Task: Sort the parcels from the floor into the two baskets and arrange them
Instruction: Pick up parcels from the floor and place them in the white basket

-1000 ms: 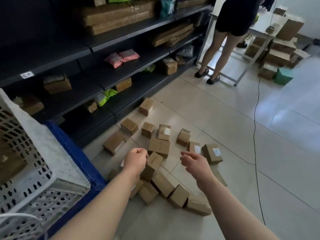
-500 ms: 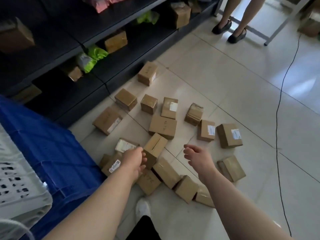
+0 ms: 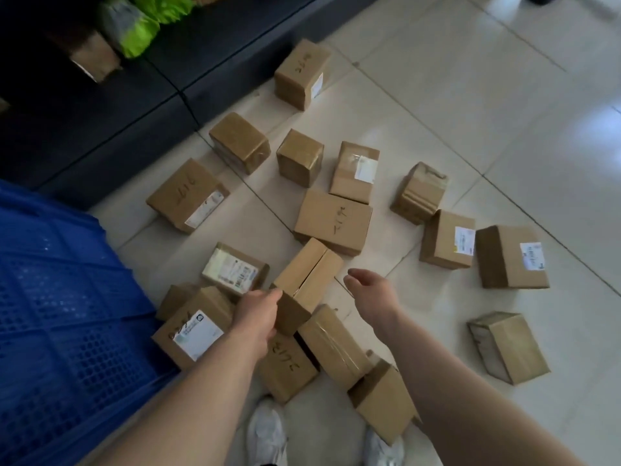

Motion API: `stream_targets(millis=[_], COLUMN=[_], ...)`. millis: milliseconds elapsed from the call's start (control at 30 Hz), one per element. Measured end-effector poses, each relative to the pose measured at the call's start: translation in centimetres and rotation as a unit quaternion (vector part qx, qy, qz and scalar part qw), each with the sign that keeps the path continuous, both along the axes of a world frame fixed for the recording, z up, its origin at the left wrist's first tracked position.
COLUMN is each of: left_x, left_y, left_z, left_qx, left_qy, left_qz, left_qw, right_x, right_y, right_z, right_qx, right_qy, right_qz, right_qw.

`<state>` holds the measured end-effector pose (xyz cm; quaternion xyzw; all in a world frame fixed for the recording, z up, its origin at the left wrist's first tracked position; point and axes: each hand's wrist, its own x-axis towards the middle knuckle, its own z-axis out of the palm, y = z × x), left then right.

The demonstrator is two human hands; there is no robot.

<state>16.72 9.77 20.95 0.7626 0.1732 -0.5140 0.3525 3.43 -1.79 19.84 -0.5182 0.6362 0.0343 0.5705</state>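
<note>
Several brown cardboard parcels lie scattered on the tiled floor. A tilted parcel [image 3: 307,277] leans on the pile in the middle. My left hand [image 3: 257,316] touches its near left side, fingers curled against the box. My right hand [image 3: 371,289] hovers just to the right of it, fingers loosely apart, holding nothing. A labelled parcel [image 3: 193,329] lies beside my left wrist. A taped parcel [image 3: 332,344] sits under my right forearm. The blue basket [image 3: 60,297] fills the left edge; the second basket is out of view.
A dark shelf unit [image 3: 141,105] runs along the top left, holding green bags [image 3: 144,31] and a box. My white shoes [image 3: 267,432] stand at the bottom centre. More parcels [image 3: 510,257] lie to the right, with bare tile beyond them.
My view has dropped closer to the floor. Both hands have moved down toward the pile; the left hand now touches the tilted parcel. The white basket and the standing person have left the view.
</note>
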Motion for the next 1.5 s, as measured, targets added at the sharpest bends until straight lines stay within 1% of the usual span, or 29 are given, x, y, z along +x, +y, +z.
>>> stream_targets(millis=[133, 233, 300, 500, 600, 667, 767, 867, 900, 967, 1067, 1133, 1233, 1300, 1400, 1500], left_x=[-0.5, -1.1, -1.4, -1.5, -1.7, -1.5, -1.4, -1.7, -1.9, -2.3, -2.8, -3.2, -3.8, -3.9, -3.3, -2.0], left_y=[-0.7, -1.0, -1.2, -1.0, -0.6, -0.4, -0.7, -1.3, -1.5, -2.1, -3.3, -4.2, -5.1, -5.6, -6.8, -9.0], left_z=[-5.8, -9.4, -11.1, -14.0, -14.7, -15.0, -14.8, -13.7, -13.3, -12.6, -11.5, -10.6, -10.0, -9.7, -9.2, -8.5], left_qx=[0.018, 0.037, 0.034, 0.023, 0.013, 0.013, 0.005, 0.005, 0.009, 0.008, -0.035, -0.052, -0.022, -0.027, -0.076, -0.130], left_qy=[0.007, -0.014, -0.023, -0.034, -0.049, -0.054, -0.071, -0.122, -0.136, -0.148, -0.157, -0.147, -0.147, -0.150, -0.155, -0.178], left_qz=[0.024, 0.034, 0.045, 0.086, 0.085, 0.092, 0.103, 0.065, 0.048, 0.030, 0.027, 0.010, -0.046, -0.081, -0.103, -0.112], left_qw=[1.000, 0.999, 0.998, 0.995, 0.995, 0.994, 0.992, 0.990, 0.990, 0.988, 0.987, 0.988, 0.988, 0.985, 0.980, 0.969], right_x=[0.8, 1.2, 1.5, 2.6, 3.0, 3.0, 2.2, 0.4, -0.2, -1.7, -3.3, -4.1, -5.1, -5.6, -5.9, -5.5], right_y=[-1.7, -2.7, -3.3, -4.9, -5.5, -5.7, -5.6, -5.3, -5.3, -5.6, -6.4, -6.9, -7.1, -6.9, -7.2, -8.5], right_z=[-5.8, -9.9, -12.2, -17.2, -18.6, -19.3, -19.2, -18.0, -17.6, -16.5, -14.8, -13.9, -13.0, -12.3, -11.4, -10.9], right_qx=[0.013, 0.019, 0.022, 0.014, 0.032, 0.043, 0.046, 0.045, 0.056, 0.074, 0.081, 0.075, 0.068, 0.065, 0.029, -0.013], right_qy=[0.009, 0.011, 0.009, 0.009, 0.004, 0.001, -0.020, -0.055, -0.059, -0.074, -0.087, -0.081, -0.071, -0.074, -0.091, -0.140], right_qz=[0.036, 0.055, 0.075, 0.142, 0.171, 0.171, 0.131, 0.018, -0.020, -0.062, -0.132, -0.125, -0.102, -0.091, -0.114, -0.154], right_qw=[0.999, 0.998, 0.997, 0.990, 0.985, 0.984, 0.990, 0.997, 0.997, 0.993, 0.984, 0.986, 0.990, 0.991, 0.989, 0.978])
